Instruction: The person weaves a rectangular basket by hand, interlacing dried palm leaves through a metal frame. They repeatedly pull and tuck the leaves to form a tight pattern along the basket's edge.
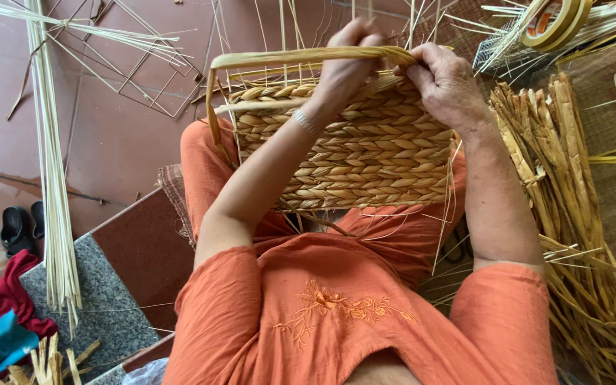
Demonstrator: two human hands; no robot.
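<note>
basket (344, 153) rests on lap, rim up | left hand (347, 68) closed on rim strand (308, 57) | right hand (447, 82) clenched on rim | risk: strand slips, braid loosens; stiff stakes (283, 28) snap

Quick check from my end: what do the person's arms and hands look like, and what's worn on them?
Both arms are bare below short orange sleeves of an orange top with embroidered flowers on the chest. The left hand has a thin pale band at the wrist. The right hand is bare: no gloves, nothing visible on the wrist.
</note>
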